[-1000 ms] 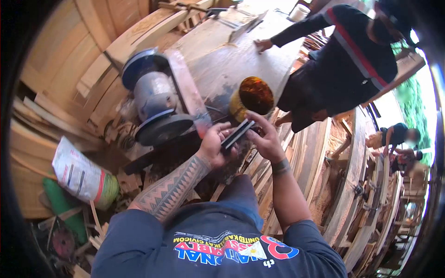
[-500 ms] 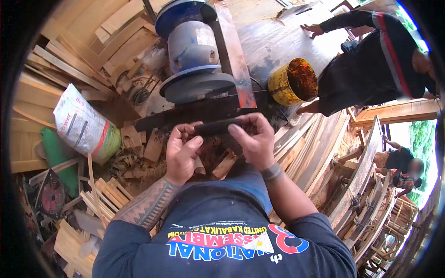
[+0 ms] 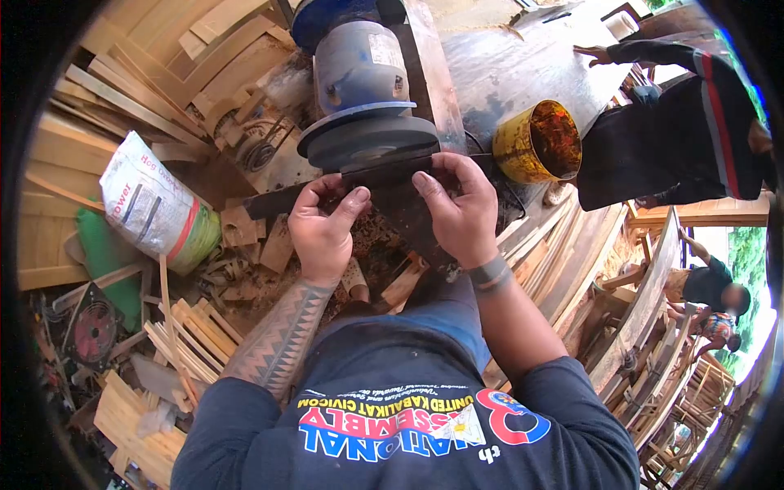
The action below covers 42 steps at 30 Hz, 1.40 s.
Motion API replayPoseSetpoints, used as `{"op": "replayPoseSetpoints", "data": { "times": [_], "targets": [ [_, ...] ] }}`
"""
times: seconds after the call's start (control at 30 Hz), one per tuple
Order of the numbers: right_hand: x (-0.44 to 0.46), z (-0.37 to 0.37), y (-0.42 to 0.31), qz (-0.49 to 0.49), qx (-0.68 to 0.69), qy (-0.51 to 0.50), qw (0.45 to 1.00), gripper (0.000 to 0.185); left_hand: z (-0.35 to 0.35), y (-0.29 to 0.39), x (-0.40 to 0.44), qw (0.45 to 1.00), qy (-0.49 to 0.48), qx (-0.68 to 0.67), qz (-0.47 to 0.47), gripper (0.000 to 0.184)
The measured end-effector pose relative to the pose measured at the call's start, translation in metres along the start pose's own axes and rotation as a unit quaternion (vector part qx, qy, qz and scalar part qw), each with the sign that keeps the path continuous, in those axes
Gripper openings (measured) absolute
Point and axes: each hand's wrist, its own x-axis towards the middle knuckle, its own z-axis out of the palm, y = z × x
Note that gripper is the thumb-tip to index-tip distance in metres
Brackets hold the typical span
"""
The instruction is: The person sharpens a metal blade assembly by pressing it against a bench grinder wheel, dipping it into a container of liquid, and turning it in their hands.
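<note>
The left hand (image 3: 321,233) and right hand (image 3: 465,214) pinch opposite ends of a dark bar (image 3: 390,171), level at the near side of the grinder's wheel (image 3: 373,144). A yellow bucket (image 3: 516,145) stands right of the grinder (image 3: 357,69).

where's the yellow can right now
In the head view, the yellow can is right of the grinder, just left of the co-worker in black.

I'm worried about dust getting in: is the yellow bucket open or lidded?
Open: no lid covers the yellow bucket, and its stained inside shows.
</note>
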Motion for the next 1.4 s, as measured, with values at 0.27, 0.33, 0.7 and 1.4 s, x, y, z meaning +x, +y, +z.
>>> {"op": "replayPoseSetpoints", "data": {
  "times": [0.27,0.33,0.7,1.4],
  "targets": [
    [0.015,0.001,-0.012,-0.04,-0.085,-0.017,0.995,0.029,-0.002,0.004,0.022,0.988,0.029,0.144,0.05,0.026],
    [0.018,0.003,-0.012,-0.039,-0.082,-0.02,0.996,0.029,-0.007,0.003,0.026,0.979,0.025,0.185,0.085,0.026],
    [0.028,0.001,-0.001,-0.064,-0.098,0.003,0.993,0.027,0.0,0.0,0.033,0.959,0.024,0.261,0.109,0.026],
    [0.022,-0.009,0.032,0.03,0.042,0.07,0.996,0.028,0.033,-0.012,0.035,0.95,0.003,0.273,0.152,0.022]
  ]
}}
